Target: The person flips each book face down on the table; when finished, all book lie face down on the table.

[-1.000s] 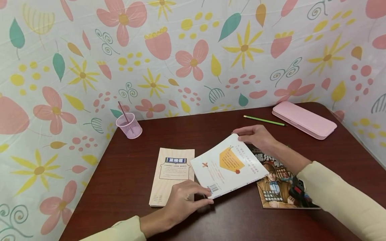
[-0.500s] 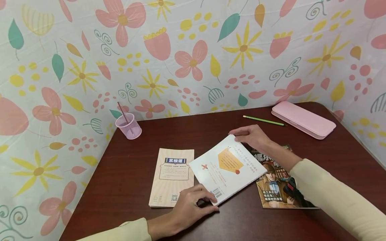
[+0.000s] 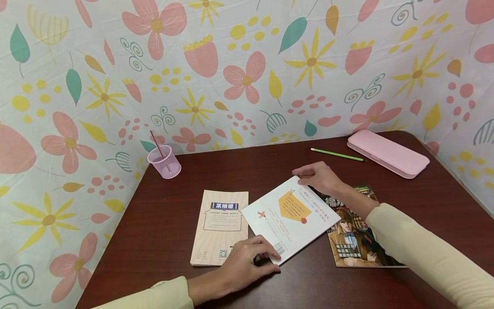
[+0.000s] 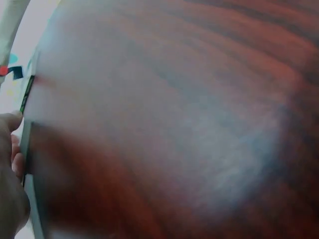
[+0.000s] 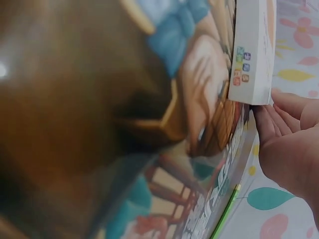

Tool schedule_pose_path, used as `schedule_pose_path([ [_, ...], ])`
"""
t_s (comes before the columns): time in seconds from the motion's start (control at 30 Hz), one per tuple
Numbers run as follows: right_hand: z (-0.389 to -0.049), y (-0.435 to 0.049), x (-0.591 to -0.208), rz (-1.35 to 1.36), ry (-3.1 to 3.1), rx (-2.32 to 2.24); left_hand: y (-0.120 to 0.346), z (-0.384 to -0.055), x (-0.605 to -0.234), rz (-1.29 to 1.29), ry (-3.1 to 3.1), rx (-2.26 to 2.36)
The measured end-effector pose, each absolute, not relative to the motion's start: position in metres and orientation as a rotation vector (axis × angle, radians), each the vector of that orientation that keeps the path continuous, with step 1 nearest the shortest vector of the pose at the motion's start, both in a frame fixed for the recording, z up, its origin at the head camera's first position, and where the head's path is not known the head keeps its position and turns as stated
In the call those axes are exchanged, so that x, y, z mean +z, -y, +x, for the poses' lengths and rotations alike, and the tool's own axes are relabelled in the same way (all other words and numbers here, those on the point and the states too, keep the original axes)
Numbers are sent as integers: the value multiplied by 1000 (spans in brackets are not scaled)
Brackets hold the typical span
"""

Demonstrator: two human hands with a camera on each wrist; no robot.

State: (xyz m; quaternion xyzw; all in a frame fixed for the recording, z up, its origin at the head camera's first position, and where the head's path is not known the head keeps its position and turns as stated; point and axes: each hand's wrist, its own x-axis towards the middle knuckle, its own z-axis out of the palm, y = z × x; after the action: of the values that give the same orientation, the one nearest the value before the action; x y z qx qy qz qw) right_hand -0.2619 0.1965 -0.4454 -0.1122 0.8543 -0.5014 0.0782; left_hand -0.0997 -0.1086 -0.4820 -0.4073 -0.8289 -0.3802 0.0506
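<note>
A white book with an orange panel on its cover lies turned at an angle, mid-table in the head view. My left hand pinches its near corner between thumb and fingers. At the far corner my right hand grips it; the right wrist view shows the thumb above that corner and the fingers below it. A cream book lies just left of the white one. To the right, partly covered by my right forearm, is a glossy illustrated book with a figure in a hat.
At the back left stands a lilac mesh cup with a thin stick in it. A green pencil lies at the back, beside a pink pencil case. A flowered cloth hangs behind the table.
The white book has shifted slightly left and toward me and lies flatter. My right hand has moved left with it, uncovering more of the illustrated book; my left hand has shifted slightly right.
</note>
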Motion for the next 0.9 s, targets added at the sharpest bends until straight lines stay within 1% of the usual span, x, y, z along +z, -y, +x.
schedule_pose_path([
  [0.17,-259,-196,-444,-414,-2526,-1497,115,-111,-473,-1282,2603,-1370],
  [0.33,-252,-201,-437,-477,-2496,-1496,125,-127,-465,-1272,2661,-1627],
  [0.43,-246,-208,-431,-522,-2479,-1494,131,-137,-459,-1237,2709,-1703],
  [0.73,-224,-233,-417,-668,-2455,-1389,147,-170,-446,-1214,2758,-1632],
  [0.9,-206,-242,-417,-743,-2447,-1315,158,-188,-443,-1139,2811,-1569],
])
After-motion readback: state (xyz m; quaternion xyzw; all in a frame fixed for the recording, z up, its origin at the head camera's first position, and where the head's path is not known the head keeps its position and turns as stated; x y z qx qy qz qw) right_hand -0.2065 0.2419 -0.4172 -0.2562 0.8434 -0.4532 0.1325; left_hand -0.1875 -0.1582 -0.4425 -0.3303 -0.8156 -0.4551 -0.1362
